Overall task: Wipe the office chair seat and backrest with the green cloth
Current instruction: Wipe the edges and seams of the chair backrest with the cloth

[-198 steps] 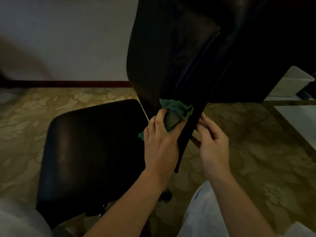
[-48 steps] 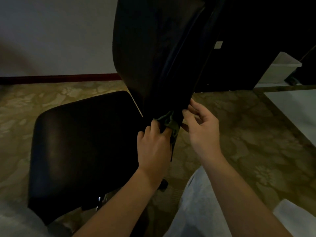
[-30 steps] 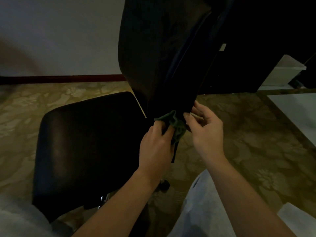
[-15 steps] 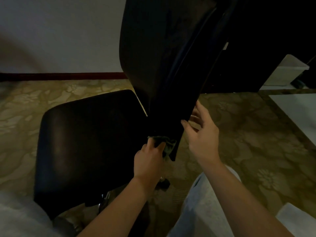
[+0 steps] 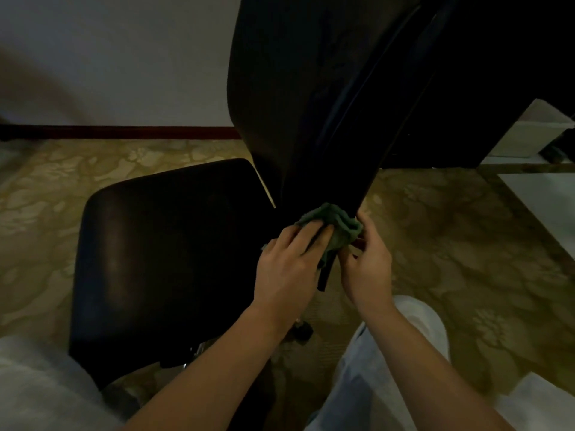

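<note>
Green cloth (image 5: 337, 227), bunched, gripped by left hand (image 5: 286, 269) against black backrest (image 5: 311, 104) edge, which right hand (image 5: 367, 269) pinches.

green cloth (image 5: 337, 223), black seat (image 5: 168, 259), floral beige carpet (image 5: 466, 259)

Looks like an office or maybe a hotel-type room tbh: gold floral carpet (image 5: 466, 244), plain white wall (image 5: 124, 57) with dark red baseboard (image 5: 124, 132), black office chair (image 5: 171, 259), dark wooden furniture (image 5: 482, 88) behind.

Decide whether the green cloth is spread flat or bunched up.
Bunched up: the cloth shows crumpled folds under the left hand.
</note>
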Tool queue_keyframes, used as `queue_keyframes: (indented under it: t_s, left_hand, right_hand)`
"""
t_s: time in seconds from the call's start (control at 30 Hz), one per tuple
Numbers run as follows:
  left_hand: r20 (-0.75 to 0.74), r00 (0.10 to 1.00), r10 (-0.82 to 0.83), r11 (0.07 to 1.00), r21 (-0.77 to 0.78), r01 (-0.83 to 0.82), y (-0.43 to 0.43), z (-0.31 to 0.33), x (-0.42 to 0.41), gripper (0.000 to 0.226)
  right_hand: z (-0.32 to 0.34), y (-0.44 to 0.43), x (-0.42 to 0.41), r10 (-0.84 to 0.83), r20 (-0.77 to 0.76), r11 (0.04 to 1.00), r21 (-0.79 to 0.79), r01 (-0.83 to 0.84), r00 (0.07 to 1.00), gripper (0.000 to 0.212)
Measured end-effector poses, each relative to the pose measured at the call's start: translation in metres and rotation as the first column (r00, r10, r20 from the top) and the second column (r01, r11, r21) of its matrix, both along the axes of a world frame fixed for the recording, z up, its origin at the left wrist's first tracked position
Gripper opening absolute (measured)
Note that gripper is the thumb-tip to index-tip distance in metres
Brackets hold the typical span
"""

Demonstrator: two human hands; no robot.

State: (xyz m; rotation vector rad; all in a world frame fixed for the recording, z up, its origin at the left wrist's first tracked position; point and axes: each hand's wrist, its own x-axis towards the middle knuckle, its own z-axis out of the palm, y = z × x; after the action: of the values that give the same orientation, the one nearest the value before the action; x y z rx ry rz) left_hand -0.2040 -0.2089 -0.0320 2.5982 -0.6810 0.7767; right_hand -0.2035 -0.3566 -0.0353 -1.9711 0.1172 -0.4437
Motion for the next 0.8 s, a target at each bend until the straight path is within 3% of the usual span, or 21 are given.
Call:
queue_keyframes:
  t_s: [0.17, 0.43, 0.53, 0.63, 0.7, 0.8]
  left_hand:
    - [-0.052, 0.999, 0.018, 0.994, 0.106, -0.013, -0.011, -0.002, 0.006, 0.054]
    - [-0.148, 0.988, 0.034, 0.99, 0.14, -0.013, -0.015, -0.014, 0.003, 0.049]
    - [-0.274, 0.961, 0.031, 0.953, 0.297, 0.053, -0.007, -0.026, 0.001, 0.05]
    - [-0.381, 0.921, 0.079, 0.917, 0.391, 0.083, 0.012, -0.048, -0.001, 0.058]
    - [-0.316, 0.948, 0.04, 0.932, 0.353, 0.078, 0.025, -0.051, -0.005, 0.07]
    - [-0.171, 0.984, -0.047, 0.971, 0.222, 0.085, 0.026, -0.053, -0.014, 0.068]
  right_hand:
    - [-0.003, -0.002, 0.001, -0.022, -0.018, 1.0, -0.022, 0.022, 1.0, 0.058]
    - [-0.001, -0.003, 0.002, 0.002, -0.056, 1.0, -0.005, -0.002, 0.998, 0.064]
    - [0.003, -0.006, -0.001, 0.036, -0.081, 0.999, 0.032, -0.034, 0.996, 0.063]
    - [0.009, -0.007, -0.004, 0.108, -0.102, 0.981, 0.174, -0.09, 0.989, 0.055]
    - [0.013, -0.007, -0.003, 0.128, -0.112, 0.953, 0.289, -0.091, 0.985, 0.053]
    - [0.016, -0.006, -0.001, 0.116, -0.136, 0.92, 0.389, -0.054, 0.984, 0.048]
